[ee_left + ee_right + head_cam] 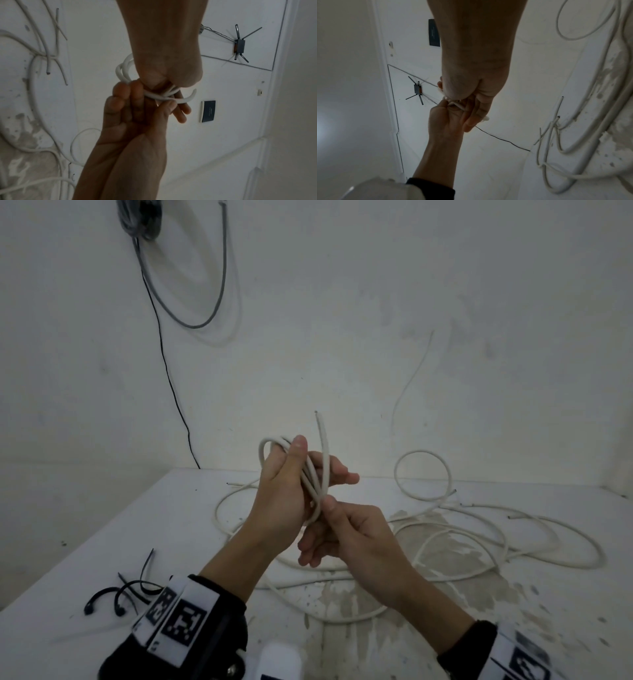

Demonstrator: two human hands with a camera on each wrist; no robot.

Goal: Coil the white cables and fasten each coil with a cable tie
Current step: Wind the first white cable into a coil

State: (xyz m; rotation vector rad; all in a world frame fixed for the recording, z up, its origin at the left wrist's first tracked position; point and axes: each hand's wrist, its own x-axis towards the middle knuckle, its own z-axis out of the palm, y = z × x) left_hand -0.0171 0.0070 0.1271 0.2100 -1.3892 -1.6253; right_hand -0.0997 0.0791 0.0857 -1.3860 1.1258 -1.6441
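Observation:
My left hand (318,465) holds a small coil of white cable (270,445) upright above the table, thumb pressed on the loops and fingers behind them. The coil's free end (321,426) sticks straight up. My right hand (320,525) pinches the lower end of the same coil from below. In the left wrist view the coil (122,67) loops out beside my left hand (164,83), with the right hand's fingers (135,88) on it. In the right wrist view only a short piece of the cable (460,106) shows between both hands. Black cable ties (126,594) lie at the table's front left.
Several loose white cables (479,539) sprawl over the white table (137,525), middle and right, one curling up in a ring (423,475). A thin black wire (171,392) and a grey cable (205,313) hang on the wall behind. The tabletop is stained in front.

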